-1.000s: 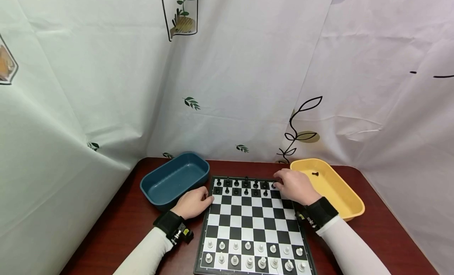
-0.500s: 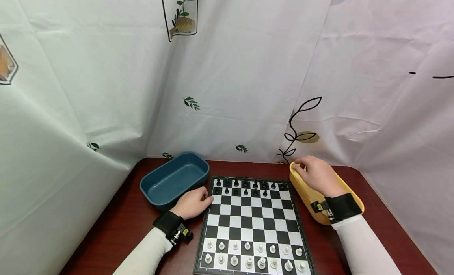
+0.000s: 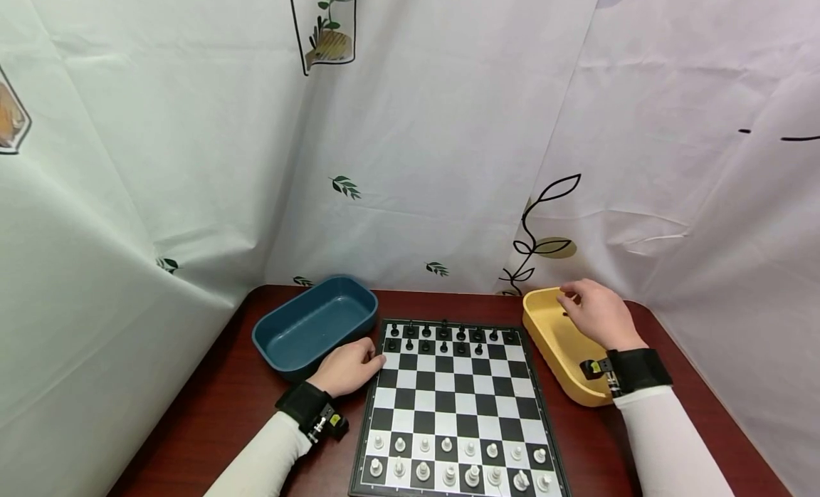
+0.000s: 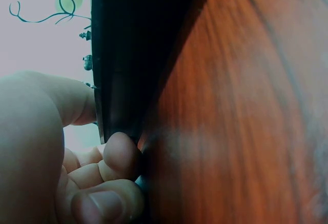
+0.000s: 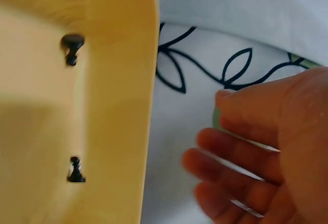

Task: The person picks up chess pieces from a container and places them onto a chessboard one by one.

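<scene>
A black-and-white chessboard (image 3: pixel 448 401) lies on the table. My left hand (image 3: pixel 346 369) grips its left edge, one digit over the top face and the other fingers curled against the side, as the left wrist view shows. Over the far right part of the yellow tray (image 3: pixel 557 362) hovers my right hand (image 3: pixel 598 314), fingers relaxed and holding nothing. Inside that tray lie two black chess pawns, an upper pawn (image 5: pixel 72 48) and a lower pawn (image 5: pixel 76 171) in the right wrist view. In the head view my right hand partly covers the tray.
Black chess pieces (image 3: pixel 444 333) stand in two rows at the board's far side, the front row shorter at the right. White pieces (image 3: pixel 450 474) fill two near rows. A blue tray (image 3: pixel 285 340) stands behind my left hand. Patterned white cloth (image 3: pixel 410 226) hangs behind the table.
My right hand has gone from the board's far right corner to above the yellow tray, then further right. Two black pawns now lie there; one showed earlier. My left hand stays put.
</scene>
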Demonstrator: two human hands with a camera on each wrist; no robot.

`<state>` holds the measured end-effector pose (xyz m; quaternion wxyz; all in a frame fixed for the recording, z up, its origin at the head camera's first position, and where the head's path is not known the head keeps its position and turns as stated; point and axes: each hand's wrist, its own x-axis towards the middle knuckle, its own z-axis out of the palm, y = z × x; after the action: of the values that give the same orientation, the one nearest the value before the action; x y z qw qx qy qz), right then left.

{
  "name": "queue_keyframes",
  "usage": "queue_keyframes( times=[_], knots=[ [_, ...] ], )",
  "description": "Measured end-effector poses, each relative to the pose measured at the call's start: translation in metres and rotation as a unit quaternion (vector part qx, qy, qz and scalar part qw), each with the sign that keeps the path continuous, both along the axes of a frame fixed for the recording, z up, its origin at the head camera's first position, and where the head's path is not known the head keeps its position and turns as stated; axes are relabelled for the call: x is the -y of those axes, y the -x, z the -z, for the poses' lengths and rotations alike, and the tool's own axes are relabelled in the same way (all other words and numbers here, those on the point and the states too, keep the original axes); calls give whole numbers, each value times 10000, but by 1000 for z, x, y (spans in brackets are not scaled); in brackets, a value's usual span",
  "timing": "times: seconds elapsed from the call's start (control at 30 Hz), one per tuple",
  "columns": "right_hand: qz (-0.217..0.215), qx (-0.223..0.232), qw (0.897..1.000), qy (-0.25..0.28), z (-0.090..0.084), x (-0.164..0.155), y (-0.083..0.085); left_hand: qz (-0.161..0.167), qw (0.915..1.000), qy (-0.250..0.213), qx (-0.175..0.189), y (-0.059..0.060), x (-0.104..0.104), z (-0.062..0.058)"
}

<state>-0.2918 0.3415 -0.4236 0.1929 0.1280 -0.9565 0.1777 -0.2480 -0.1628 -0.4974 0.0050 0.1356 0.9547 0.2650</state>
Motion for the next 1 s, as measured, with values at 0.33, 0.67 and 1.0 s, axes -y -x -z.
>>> queue_keyframes(
  times=[0.33,0.67,1.0],
  knots=[
    [-76,846,9956,-394,16,-18,10,-6,10000,-36,-4,-1,-1,-1],
    [-213,1099,9932,-313,25,-23,13,-33,10000,-23,52,0,-1,0],
    [-378,1556,9865,-354,27,-26,10,-35,10000,-1,55,1,-1,0]
  ],
)
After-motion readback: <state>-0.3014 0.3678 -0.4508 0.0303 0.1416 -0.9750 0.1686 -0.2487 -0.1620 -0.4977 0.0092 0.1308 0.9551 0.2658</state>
